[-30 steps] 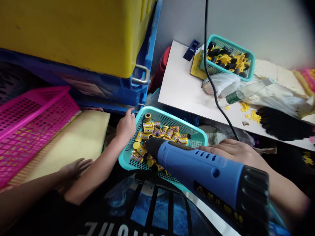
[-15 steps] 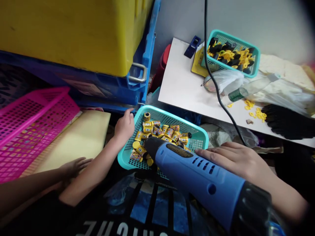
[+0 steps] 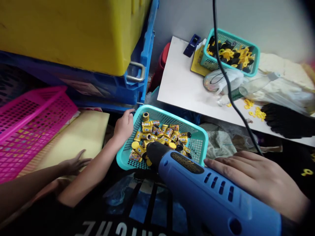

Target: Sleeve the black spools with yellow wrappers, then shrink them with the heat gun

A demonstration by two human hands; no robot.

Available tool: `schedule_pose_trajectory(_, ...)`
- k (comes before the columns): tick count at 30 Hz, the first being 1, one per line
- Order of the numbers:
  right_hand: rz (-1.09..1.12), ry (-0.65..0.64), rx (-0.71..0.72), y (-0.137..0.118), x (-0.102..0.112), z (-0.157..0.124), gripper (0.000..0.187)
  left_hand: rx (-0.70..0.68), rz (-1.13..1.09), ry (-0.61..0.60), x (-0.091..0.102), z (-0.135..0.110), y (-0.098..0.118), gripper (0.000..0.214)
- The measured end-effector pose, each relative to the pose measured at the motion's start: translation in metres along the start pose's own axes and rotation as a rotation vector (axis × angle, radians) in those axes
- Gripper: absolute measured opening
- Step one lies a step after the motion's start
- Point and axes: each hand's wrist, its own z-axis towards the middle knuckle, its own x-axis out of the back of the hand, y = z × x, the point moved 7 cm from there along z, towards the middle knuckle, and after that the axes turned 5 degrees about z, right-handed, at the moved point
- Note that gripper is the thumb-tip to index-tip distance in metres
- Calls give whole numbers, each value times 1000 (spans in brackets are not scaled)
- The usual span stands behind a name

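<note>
A turquoise plastic basket [image 3: 202, 131] holds several small yellow printed cylinders [image 3: 168, 132], some with black ends. At its left rim is my left hand [image 3: 124, 126], fingers closed at the edge and partly hidden. My right hand [image 3: 256, 177] grips a blue heat gun [image 3: 194, 177] from its far side; the handle and some fingers are out of sight. The gun's black nozzle [image 3: 157, 152] points over the near left part of the basket, above the cylinders.
Another person's hand [image 3: 76, 163] is at the left, near a cream sheet [image 3: 94, 131] and a pink basket [image 3: 51, 108]. Blue and yellow crates [image 3: 98, 36] rise behind. A white table [image 3: 182, 75] bears a second turquoise basket [image 3: 256, 62]. A black cord [image 3: 228, 88] hangs down.
The heat gun and my right hand have moved right and closer to me, uncovering more cylinders. The cord has swung right. My left hand stays at the basket rim.
</note>
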Motion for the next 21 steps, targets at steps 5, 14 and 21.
schedule_pose_trajectory(5,-80,44,7,7,4,-2,41,-19,-129,60,10,-3,8,33)
schedule_pose_trajectory(14,-34,73,49,7,3,-8,39,-46,-246,71,19,-11,27,30)
schedule_pose_trajectory(21,-17,110,68,0,3,-8,40,-49,-219,79,22,-15,32,31)
